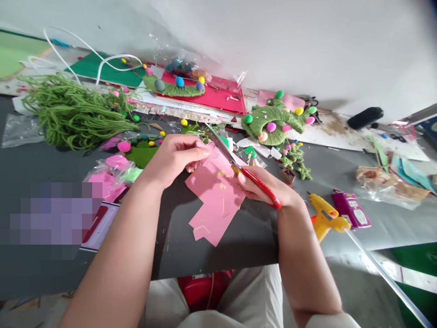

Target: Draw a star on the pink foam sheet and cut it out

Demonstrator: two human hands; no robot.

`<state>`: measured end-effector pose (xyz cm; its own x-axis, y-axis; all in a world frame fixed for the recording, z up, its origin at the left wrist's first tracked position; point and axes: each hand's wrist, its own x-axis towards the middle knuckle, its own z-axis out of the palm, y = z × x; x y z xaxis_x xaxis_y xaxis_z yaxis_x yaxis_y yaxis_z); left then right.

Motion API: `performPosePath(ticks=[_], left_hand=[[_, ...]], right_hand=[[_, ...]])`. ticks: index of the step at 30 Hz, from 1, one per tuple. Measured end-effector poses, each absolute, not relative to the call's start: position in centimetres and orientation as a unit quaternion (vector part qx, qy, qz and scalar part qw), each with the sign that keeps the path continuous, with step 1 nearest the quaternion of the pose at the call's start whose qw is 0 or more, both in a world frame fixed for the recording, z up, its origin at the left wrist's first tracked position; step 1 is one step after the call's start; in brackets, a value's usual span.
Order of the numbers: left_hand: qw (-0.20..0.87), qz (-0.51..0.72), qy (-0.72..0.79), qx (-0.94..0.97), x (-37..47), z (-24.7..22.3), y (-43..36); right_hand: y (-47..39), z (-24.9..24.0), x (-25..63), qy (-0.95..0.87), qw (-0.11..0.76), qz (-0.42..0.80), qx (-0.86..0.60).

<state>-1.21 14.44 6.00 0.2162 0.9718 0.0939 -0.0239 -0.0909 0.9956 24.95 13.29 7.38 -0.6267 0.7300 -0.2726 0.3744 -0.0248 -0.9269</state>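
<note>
A pink sheet (218, 196) with notched edges and a few yellow marks hangs between my hands above the dark tabletop. My left hand (179, 157) pinches its upper left corner between thumb and fingers. Red-handled scissors (261, 184) are in my right hand (261, 182), their blades pointing up and left across the sheet's top edge, close to my left fingertips. My right fingers also lie against the sheet's right side. Whether the blades are parted is hard to tell.
Green yarn (78, 114) lies at the left, near pink pieces in plastic (105, 182). Behind my hands is a green yarn-wrapped ring (269, 125) with pompoms. A yellow glue gun (326, 216) and a purple box (350, 209) are at the right.
</note>
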Motion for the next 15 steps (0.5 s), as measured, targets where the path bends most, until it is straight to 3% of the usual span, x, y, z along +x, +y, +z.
performPosePath(ticks=[15], left_hand=[[0.529, 0.467, 0.416, 0.574, -1.15, 6.02, 14.41]], right_hand=[[13.31, 7.83, 24.72, -0.702, 0.127, 0.584, -0.389]])
